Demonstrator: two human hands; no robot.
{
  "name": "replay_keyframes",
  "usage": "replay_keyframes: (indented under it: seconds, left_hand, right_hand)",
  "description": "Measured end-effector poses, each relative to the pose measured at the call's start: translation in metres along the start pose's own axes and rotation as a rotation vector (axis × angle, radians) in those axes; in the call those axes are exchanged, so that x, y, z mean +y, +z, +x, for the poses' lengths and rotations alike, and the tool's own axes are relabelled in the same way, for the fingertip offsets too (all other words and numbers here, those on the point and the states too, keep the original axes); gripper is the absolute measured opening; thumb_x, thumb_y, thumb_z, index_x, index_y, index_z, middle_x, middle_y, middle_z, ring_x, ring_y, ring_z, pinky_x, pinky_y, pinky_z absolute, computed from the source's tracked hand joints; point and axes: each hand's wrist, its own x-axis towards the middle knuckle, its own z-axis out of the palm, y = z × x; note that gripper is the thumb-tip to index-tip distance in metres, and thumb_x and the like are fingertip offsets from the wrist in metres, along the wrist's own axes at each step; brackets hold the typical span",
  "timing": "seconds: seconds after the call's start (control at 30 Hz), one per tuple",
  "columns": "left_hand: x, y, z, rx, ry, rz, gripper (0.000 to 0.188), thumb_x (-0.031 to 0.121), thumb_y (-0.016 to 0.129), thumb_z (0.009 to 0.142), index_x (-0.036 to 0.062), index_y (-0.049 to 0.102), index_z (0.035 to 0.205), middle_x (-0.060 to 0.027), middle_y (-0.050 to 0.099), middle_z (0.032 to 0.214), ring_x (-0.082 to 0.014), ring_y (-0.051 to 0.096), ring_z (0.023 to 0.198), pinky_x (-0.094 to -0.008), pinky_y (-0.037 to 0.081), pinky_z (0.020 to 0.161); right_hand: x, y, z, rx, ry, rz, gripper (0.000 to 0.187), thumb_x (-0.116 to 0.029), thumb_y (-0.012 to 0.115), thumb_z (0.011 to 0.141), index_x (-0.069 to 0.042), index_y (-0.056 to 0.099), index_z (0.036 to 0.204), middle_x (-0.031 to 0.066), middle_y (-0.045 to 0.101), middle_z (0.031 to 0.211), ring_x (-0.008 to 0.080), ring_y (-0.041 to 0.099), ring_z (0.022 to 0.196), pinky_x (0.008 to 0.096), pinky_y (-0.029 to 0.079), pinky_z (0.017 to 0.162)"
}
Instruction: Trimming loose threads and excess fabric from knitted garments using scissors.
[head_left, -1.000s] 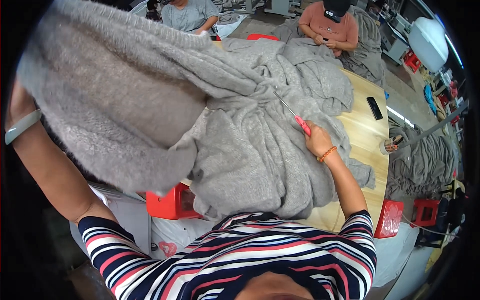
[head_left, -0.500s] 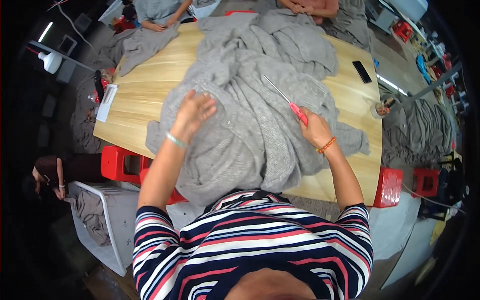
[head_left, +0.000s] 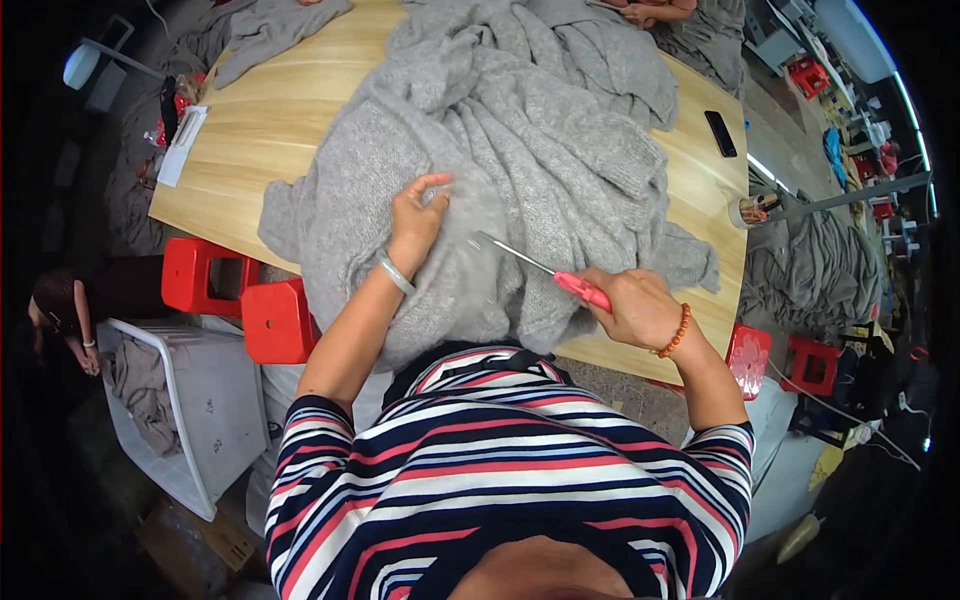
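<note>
The left hand lies flat on the gray sweater piled on the table, the right hand holds red scissors tight, and no cut shows yet, maybe hidden.

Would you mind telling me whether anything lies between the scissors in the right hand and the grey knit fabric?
Nothing visible does: the scissors in the right hand already lie on the grey knit fabric, beside the left hand.
</note>
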Motion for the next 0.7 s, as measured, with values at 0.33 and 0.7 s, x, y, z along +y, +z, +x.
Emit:
replay_keyframes:
  seconds: [0.33, 0.7]
  left_hand:
    - [0.009, 0.001, -0.007, 0.192, -0.020, -0.175, 0.042, 0.001, 0.057, 0.095, -0.0016, 0.046, 0.136, -0.0110, 0.064, 0.108, -0.0123, 0.059, 0.096, -0.0231, 0.046, 0.086]
    - [-0.021, -0.014, -0.016, 0.232, 0.039, -0.132, 0.052, 0.006, 0.058, 0.095, -0.0013, 0.038, 0.143, -0.0158, 0.057, 0.122, -0.0170, 0.057, 0.103, -0.0275, 0.047, 0.088]
  right_hand:
    - [-0.013, -0.003, -0.005, 0.017, 0.048, 0.060, 0.027, -0.021, 0.063, 0.090, -0.009, 0.063, 0.115, 0.0214, 0.065, 0.076, 0.0426, 0.064, 0.074, 0.0501, 0.050, 0.067]
    - [-0.011, 0.001, -0.008, -0.064, 0.023, 0.096, 0.034, -0.010, 0.062, 0.085, -0.009, 0.062, 0.119, 0.0188, 0.067, 0.081, 0.0392, 0.065, 0.076, 0.0467, 0.051, 0.069]
